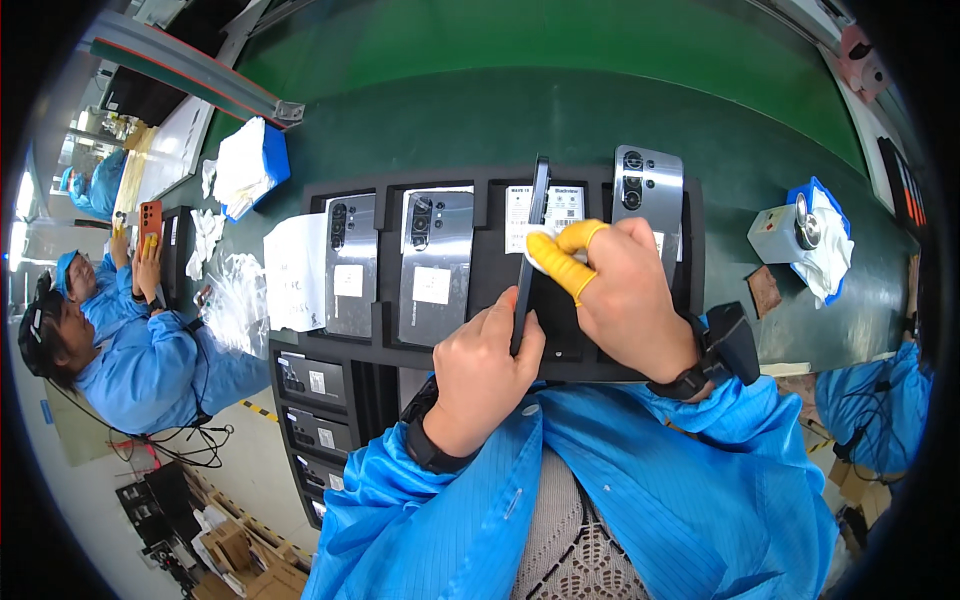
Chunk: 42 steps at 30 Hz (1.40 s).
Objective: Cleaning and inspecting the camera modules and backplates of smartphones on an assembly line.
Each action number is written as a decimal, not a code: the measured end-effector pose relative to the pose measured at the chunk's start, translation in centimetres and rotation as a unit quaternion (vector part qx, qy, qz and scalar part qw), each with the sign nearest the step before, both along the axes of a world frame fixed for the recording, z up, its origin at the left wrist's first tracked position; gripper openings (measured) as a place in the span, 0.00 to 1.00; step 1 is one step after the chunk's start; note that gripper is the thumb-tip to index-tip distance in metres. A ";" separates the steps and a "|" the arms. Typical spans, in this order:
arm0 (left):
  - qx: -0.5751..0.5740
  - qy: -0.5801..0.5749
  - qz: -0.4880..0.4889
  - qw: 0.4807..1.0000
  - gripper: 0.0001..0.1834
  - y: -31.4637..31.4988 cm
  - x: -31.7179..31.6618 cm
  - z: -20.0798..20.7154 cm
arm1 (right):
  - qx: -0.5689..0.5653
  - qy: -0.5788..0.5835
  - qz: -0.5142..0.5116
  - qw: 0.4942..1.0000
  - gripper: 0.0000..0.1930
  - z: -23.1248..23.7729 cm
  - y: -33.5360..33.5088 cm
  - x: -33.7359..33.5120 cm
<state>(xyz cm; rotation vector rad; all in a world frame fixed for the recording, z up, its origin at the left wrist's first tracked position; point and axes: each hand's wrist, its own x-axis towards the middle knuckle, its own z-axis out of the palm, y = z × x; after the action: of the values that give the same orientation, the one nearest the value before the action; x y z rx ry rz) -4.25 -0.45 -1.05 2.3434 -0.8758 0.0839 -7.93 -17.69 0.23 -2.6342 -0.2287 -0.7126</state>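
A dark smartphone stands edge-on above the black foam tray, gripped near its lower end by my left hand. Yellow finger cots cover fingers of my right hand, which pinches a small white wiping cloth against the phone's narrow side. Behind the phone, a white printed label lies in a tray slot. Two silver-grey phones, a nearer-middle one and a left one, rest face down in slots. Another silver phone sits partly behind my right hand.
A second tray with several dark phones is at lower left. Blue bins of white cloths stand left and right, the latter beside a white dispenser bottle. A brown block lies nearby. Co-workers in blue sit left.
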 end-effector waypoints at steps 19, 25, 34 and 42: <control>0.005 -0.049 -0.001 0.999 0.14 0.0 0.1 -0.7 | -0.033 0.002 0.053 0.998 0.14 -0.1 1.4 -1.2; 0.054 0.183 -0.015 0.982 0.15 -0.5 2.7 1.9 | 0.050 0.001 -0.058 0.997 0.16 1.1 -0.2 -2.4; -0.537 0.657 0.061 0.526 0.16 -1.1 3.7 4.3 | 0.240 -0.080 -0.179 0.951 0.18 2.2 -0.8 -4.0; -0.555 0.745 0.061 0.364 0.23 -1.4 3.1 4.0 | 0.027 -0.158 0.000 0.987 0.19 2.6 2.9 -2.9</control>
<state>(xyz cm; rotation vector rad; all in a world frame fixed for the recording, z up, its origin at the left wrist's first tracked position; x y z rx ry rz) -1.12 -1.83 2.91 0.4063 0.3884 -0.9407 -10.83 -14.77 2.79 -2.4583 -0.2935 -1.1203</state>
